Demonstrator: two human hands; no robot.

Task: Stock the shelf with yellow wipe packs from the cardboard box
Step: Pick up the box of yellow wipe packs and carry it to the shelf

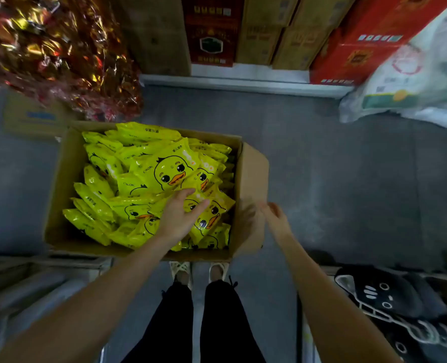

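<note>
Left hand (180,216) fingers straight, released, over jumbled wipe packs (128,205) in box (65,179) — top pack (168,170) length slants up-right, right hand (273,214) at flap (253,174), blurred — grip unclear.

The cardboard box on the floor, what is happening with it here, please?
A person stands over an open cardboard box on the floor. It is full of yellow wipe packs with a duck face on them. The left hand reaches into the box with straight fingers lying on the top packs, and no pack is lifted yet. The right hand is at the box's right flap, but it is blurred, so a grip cannot be told.
</note>
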